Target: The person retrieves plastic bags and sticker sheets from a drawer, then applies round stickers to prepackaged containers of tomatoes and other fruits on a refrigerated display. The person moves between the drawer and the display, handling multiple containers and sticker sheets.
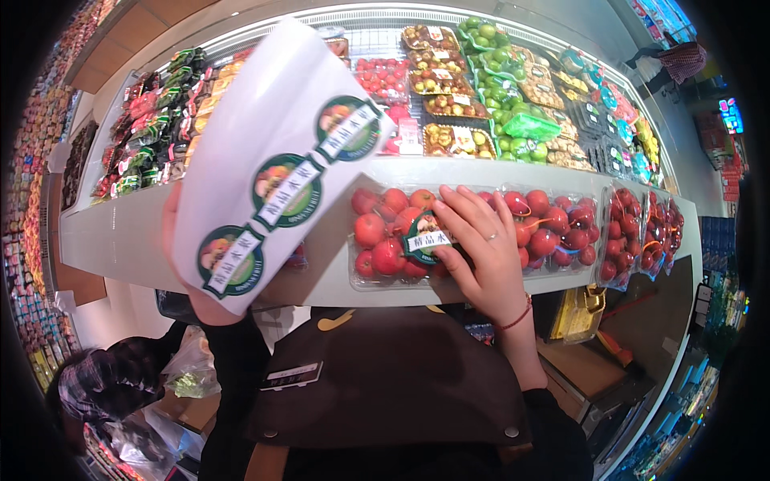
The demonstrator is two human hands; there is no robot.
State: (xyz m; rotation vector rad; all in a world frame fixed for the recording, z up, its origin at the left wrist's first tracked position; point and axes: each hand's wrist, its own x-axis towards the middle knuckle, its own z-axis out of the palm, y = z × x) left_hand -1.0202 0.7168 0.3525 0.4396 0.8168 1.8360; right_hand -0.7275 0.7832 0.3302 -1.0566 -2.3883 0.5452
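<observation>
My left hand [218, 308] grips a white sheet of round fruit stickers [264, 114] from its lower left side, and the sheet hides most of the fingers. Three green-rimmed stickers with writing show along the sheet's right edge. My right hand [484, 255] rests on a clear plastic pack of red, apple-like fruit [373, 231], fingers somewhat apart. Under its thumb and fingertips is a similar round sticker [423, 239] on the pack's top, its right part covered by the hand. The pack lies on the pale ledge [325, 264] in front of me.
Several more packs of red fruit [556, 222] line the ledge on the right. Behind it, a refrigerated display holds boxed fruit [445, 81] and bagged green fruit [505, 96]. At lower left a person in a plaid top [108, 379] is near a plastic bag [195, 367].
</observation>
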